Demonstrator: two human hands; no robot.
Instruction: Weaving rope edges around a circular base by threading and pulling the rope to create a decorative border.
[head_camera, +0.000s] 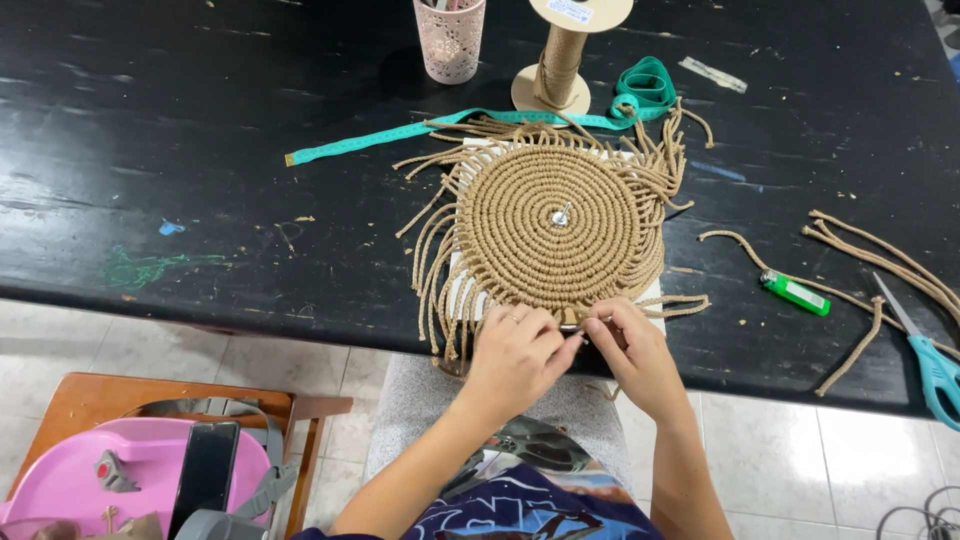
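Together the hands meet at the near rim of the mat (553, 222): the left hand (515, 352) and right hand (632, 352) each pinch cord ends between fingertips, knuckles almost touching. What exactly sits between the fingers is too small to tell. The mat, a round coil of tan cord, lies just beyond the hands on a pale board on the black worktop (200, 180), pinned at its centre by a metal pin (561, 214). Many rings look already coiled and knotted; loose fringe (440, 280) hangs all round the rim, so the edge seems unfinished.

Right of the hands lie a green lighter (795, 293), spare cords (880, 260) and teal scissors (930, 365). Beyond the mat stand a cord spool (560, 60), a teal tape measure (420, 128) and a pink perforated cup (449, 40) holding a few upright items, cut off by the frame. Left and below the hands, a wooden stool carries a pink tray (70, 480) with small bits.
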